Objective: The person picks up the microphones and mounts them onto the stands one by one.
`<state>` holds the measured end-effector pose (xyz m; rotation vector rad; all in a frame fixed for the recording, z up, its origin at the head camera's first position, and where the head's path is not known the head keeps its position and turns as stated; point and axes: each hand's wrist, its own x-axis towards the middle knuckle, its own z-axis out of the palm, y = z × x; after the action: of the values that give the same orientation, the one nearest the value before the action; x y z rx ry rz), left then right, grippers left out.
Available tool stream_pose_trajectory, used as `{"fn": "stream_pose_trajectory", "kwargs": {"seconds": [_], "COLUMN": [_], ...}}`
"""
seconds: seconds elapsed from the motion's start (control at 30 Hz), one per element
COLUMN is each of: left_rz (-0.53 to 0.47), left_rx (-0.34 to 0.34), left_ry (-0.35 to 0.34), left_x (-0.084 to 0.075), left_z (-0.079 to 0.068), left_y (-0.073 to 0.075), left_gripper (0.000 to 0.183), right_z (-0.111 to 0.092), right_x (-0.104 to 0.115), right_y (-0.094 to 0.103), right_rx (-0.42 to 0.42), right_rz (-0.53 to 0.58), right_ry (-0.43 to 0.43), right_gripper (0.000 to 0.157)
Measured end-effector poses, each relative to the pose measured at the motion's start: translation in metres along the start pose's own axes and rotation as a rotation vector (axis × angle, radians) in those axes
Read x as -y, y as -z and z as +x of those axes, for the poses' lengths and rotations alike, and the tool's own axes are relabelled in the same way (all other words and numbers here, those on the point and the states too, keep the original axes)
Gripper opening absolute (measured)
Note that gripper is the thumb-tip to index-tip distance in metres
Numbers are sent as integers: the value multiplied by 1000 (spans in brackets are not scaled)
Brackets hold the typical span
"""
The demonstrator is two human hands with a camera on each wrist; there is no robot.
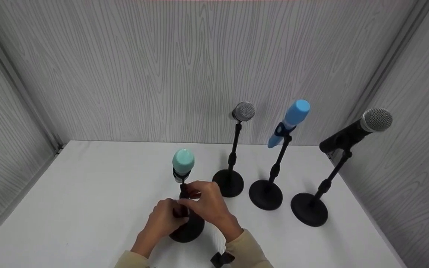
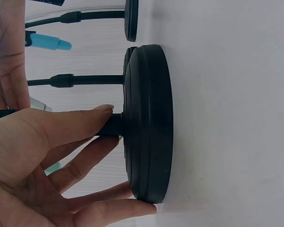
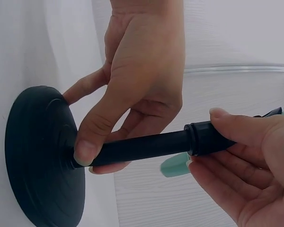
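Note:
A mint-green microphone [image 1: 183, 160] sits in the clip of a black desk stand, whose round base [image 1: 188, 233] rests on the white table. My left hand [image 1: 163, 217] pinches the stand's pole low down, thumb on one side and fingers on the other; one of its fingertips touches the base rim in the left wrist view. Higher up, my right hand [image 1: 209, 203] holds the thick black collar [image 3: 202, 138] between thumb and fingers. Between the two hands a smooth length of pole [image 3: 149, 149] shows. The microphone's lower end hangs behind the pole in the right wrist view.
Three more stands rise from the table [image 1: 88, 193] on the right, with a silver-headed microphone [image 1: 245, 111], a blue microphone [image 1: 297, 112] and a black one with silver mesh [image 1: 376, 120]. Grey wood-grain panels [image 1: 143, 74] enclose the back and sides.

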<state>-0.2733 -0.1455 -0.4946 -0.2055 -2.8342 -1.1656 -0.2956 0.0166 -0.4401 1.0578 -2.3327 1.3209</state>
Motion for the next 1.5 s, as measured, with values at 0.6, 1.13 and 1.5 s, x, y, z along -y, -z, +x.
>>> {"fn": "stream_pose_trajectory", "kwargs": {"seconds": [0.6, 1.13, 1.5], "left_rz": [8, -8, 11], "left_rx": [-29, -37, -40], "left_ry": [-29, 6, -1], "left_x": [0, 0, -2], "left_z": [0, 0, -1], "left_y": [-3, -3, -3], "left_gripper": [13, 13, 14], "right_z": [0, 1, 2], "right_x": [-5, -7, -5], "right_y": [-3, 2, 2], "right_rx": [-11, 137, 101], "right_rz": [32, 120, 69], "right_ry": [33, -12, -123], "right_gripper": [13, 23, 23]}}
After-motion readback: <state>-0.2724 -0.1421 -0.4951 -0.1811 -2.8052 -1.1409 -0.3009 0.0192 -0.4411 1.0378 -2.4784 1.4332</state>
